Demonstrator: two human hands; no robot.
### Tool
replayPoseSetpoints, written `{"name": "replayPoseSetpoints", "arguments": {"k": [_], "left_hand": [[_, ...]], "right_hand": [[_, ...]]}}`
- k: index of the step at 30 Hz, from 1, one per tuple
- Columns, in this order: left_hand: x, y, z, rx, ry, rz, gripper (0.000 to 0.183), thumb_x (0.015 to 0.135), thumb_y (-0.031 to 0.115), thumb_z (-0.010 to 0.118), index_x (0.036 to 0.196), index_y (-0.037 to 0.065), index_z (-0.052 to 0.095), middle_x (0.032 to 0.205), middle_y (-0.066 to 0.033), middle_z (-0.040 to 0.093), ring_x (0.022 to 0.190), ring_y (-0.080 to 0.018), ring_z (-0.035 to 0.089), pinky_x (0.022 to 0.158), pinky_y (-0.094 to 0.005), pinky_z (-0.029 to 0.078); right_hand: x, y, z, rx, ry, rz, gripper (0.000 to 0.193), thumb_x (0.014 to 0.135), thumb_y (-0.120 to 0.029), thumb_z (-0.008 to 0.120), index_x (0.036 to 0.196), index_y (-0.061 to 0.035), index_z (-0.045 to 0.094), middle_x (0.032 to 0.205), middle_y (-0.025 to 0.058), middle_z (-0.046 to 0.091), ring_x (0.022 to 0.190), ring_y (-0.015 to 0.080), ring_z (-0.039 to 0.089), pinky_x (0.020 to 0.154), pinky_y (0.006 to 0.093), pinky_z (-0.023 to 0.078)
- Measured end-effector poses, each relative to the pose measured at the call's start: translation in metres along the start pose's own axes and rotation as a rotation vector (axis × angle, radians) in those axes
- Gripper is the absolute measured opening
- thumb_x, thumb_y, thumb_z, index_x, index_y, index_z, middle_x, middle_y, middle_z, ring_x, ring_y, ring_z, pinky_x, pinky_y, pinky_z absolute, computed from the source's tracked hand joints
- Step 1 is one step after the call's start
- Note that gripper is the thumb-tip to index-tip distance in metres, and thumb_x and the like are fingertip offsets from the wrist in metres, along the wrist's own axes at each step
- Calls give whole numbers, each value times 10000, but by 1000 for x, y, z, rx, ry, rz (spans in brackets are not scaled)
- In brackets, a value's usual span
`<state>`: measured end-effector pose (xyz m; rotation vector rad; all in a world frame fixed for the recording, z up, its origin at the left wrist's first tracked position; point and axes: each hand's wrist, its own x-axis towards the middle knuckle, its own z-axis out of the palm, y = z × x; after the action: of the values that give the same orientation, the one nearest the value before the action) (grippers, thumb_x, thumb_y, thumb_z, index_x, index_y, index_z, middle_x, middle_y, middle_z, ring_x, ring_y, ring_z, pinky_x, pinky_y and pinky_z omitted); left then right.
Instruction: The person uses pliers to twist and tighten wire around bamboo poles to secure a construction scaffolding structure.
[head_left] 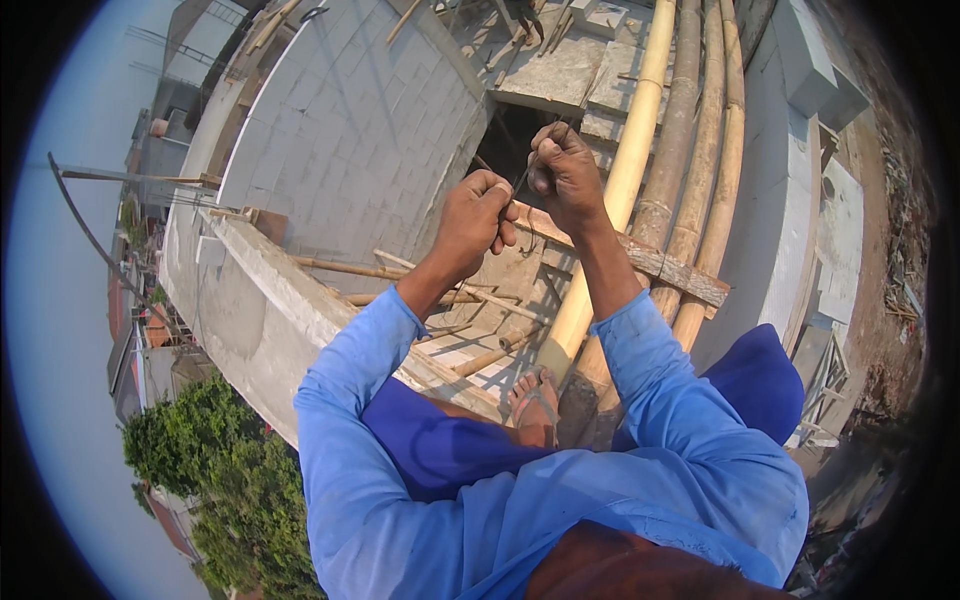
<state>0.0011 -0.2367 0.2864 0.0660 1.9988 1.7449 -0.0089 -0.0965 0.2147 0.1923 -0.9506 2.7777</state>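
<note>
My left hand is closed, fingers curled in, raised in front of me. Close by on its right and slightly higher, my right hand is also closed, in a pinch. A thin dark strand seems to run between the two, but what they hold is too small to make out. Both hands are above a wooden plank lying across several bamboo poles. The pale yellow bamboo pole is nearest my right hand. My sandalled foot rests beside the poles' near end.
Grey block walls rise at the left, with a concrete ledge nearer me. An opening drops below my hands, with loose bamboo sticks lower down. White blocks line the right. Another person's legs show at the far top.
</note>
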Motion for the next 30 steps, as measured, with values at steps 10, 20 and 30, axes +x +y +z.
{"name": "replayPoseSetpoints", "arguments": {"k": [10, 20, 30], "left_hand": [[5, -1, 1, 34, 112, 85, 113, 913, 116, 489, 926, 5, 505, 767, -65, 558, 551, -110, 554, 389, -214, 455], [11, 10, -3, 52, 182, 168, 110, 914, 143, 526, 986, 61, 535, 839, -36, 546, 691, -92, 559, 457, -235, 505], [16, -1, -7, -46, 228, 231, 164, 867, 74, 549, 1021, 21, 572, 819, -44, 567, 667, -92, 537, 579, -251, 477]], "right_hand": [[-6, 8, 2, -21, -34, 80, 167, 885, -224, 610, 855, -84, 523, 643, -17, 486, 496, 56, 418, 455, 182, 309], [-20, 30, 21, -146, -1, 129, 257, 814, -242, 714, 824, -19, 586, 735, 7, 579, 663, 59, 498, 588, 202, 423], [-23, 41, 36, -595, 130, -26, 272, 868, -251, 646, 930, 11, 609, 861, 26, 574, 734, 87, 559, 551, 246, 509]]}}
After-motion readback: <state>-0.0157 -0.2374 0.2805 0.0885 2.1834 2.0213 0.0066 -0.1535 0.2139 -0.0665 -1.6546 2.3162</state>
